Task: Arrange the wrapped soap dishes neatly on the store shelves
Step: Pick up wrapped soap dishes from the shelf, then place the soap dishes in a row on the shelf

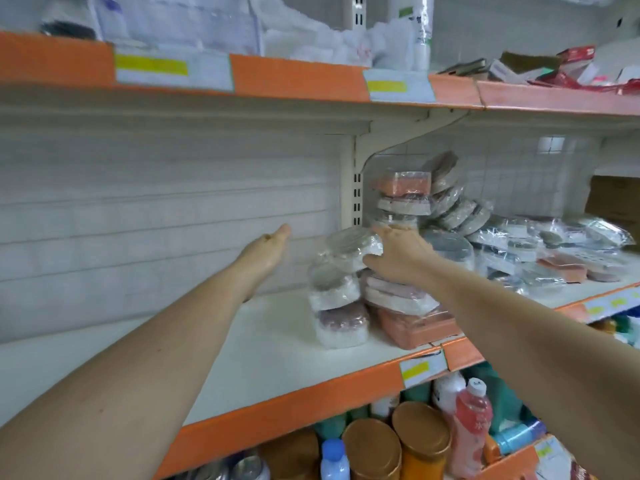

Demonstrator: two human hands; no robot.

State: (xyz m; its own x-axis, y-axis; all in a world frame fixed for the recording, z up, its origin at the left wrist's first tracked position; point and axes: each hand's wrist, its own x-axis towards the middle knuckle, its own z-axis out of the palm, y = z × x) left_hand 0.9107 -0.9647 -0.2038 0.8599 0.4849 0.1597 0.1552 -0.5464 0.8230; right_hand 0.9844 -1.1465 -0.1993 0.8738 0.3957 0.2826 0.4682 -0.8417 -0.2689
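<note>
A short stack of plastic-wrapped soap dishes stands on the white middle shelf near the upright post. My right hand grips the top wrapped dish of that stack, thumb below and fingers over it. Beside it lies a pile of pink and orange wrapped dishes. My left hand reaches out flat over the bare left part of the shelf, fingers straight, holding nothing. Further right, many wrapped dishes lie in a loose heap, with a taller stack behind my right hand.
An orange-edged upper shelf with bagged goods hangs close overhead. Below the middle shelf stand bottles and brown-capped jars. A cardboard box sits at the far right. The left half of the middle shelf is bare white surface.
</note>
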